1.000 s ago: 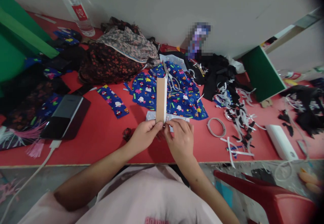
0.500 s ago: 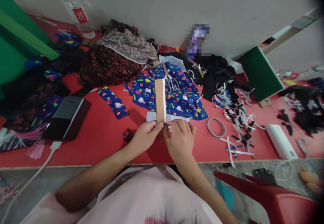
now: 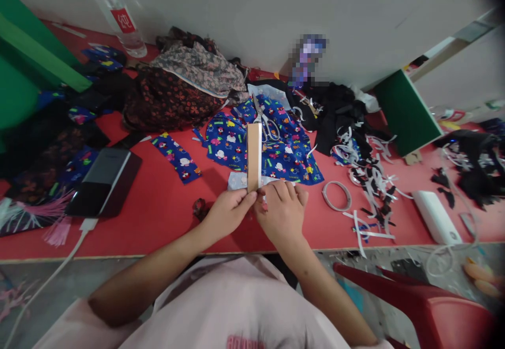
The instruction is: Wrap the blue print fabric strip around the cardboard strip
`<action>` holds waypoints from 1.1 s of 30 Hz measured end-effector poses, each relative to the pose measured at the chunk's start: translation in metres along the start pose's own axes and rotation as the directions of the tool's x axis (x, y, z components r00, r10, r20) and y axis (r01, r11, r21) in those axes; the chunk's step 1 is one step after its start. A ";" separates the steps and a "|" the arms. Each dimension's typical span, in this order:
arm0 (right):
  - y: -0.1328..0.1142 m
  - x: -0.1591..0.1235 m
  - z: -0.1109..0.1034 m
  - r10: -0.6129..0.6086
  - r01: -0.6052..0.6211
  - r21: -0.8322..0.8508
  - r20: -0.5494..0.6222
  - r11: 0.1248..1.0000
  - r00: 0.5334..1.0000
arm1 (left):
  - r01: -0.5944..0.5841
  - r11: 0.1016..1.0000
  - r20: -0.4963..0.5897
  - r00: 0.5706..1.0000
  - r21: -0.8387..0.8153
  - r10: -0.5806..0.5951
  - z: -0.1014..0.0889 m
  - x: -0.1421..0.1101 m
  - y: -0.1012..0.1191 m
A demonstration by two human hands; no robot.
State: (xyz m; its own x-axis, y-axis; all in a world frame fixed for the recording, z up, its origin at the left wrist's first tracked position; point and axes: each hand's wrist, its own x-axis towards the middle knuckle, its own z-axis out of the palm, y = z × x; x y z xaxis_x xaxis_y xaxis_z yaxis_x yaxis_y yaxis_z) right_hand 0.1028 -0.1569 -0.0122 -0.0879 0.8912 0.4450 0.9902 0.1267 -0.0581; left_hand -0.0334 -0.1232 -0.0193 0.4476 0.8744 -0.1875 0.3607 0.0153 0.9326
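Note:
A long narrow tan strip with a white side edge [image 3: 253,154], perhaps board, points away from me over the table. My left hand [image 3: 229,211] is closed on its near end, thumb on top. My right hand [image 3: 281,209] is curled with thumb and index finger pinched at that same near end; its fingertips partly hide what they grip. Beyond the strip lies a blue cartoon-print cloth [image 3: 292,149], with metal scissors [image 3: 265,122] resting on it. A pale sheet [image 3: 236,181] shows under the strip near my hands.
A blue print scrap [image 3: 177,159] and a black power bank [image 3: 103,183] lie to the left. Behind is a floral cloth bundle [image 3: 173,96]. At right are a tape ring [image 3: 336,196], tangled trimmings [image 3: 374,191] and a white device [image 3: 436,217]. A water bottle [image 3: 122,22] stands far left.
The tan strip has shifted slightly to the right and stands a little straighter. Both hands keep nearly the same grip at its near end.

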 end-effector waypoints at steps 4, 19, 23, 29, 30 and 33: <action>0.002 0.000 -0.001 -0.005 0.005 0.038 0.009 0.999 1.000 | -0.017 1.000 -0.027 0.999 0.013 0.017 0.000 -0.001 0.002; 0.090 0.028 -0.007 0.102 -0.124 -0.212 -0.110 0.969 0.989 | 0.267 0.857 0.228 0.957 -0.442 -0.180 -0.002 -0.003 0.001; 0.151 0.034 -0.007 0.283 -0.314 -0.327 -0.140 0.891 0.949 | 0.290 0.818 0.267 0.948 -0.497 -0.174 -0.005 -0.003 -0.002; 0.202 0.025 -0.011 0.519 -0.530 -0.322 -0.125 0.785 0.845 | 0.287 0.787 0.252 0.952 -0.546 -0.172 -0.004 0.000 -0.006; 0.201 0.023 -0.011 0.525 -0.537 -0.300 -0.127 0.789 0.842 | 0.289 0.781 0.260 0.951 -0.553 -0.168 -0.003 0.001 -0.006; 0.174 0.022 -0.013 0.511 -0.522 -0.120 -0.113 0.844 0.852 | 0.293 0.777 0.285 0.946 -0.557 -0.152 -0.001 0.001 -0.004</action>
State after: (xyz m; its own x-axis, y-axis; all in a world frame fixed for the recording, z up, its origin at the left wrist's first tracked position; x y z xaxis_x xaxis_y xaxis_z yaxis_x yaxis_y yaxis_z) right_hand 0.2744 -0.1208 -0.0012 0.4430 0.7751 0.4505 0.8951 -0.4106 -0.1737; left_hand -0.0350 -0.1219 -0.0231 0.6021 0.6867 -0.4074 -0.0446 0.5384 0.8415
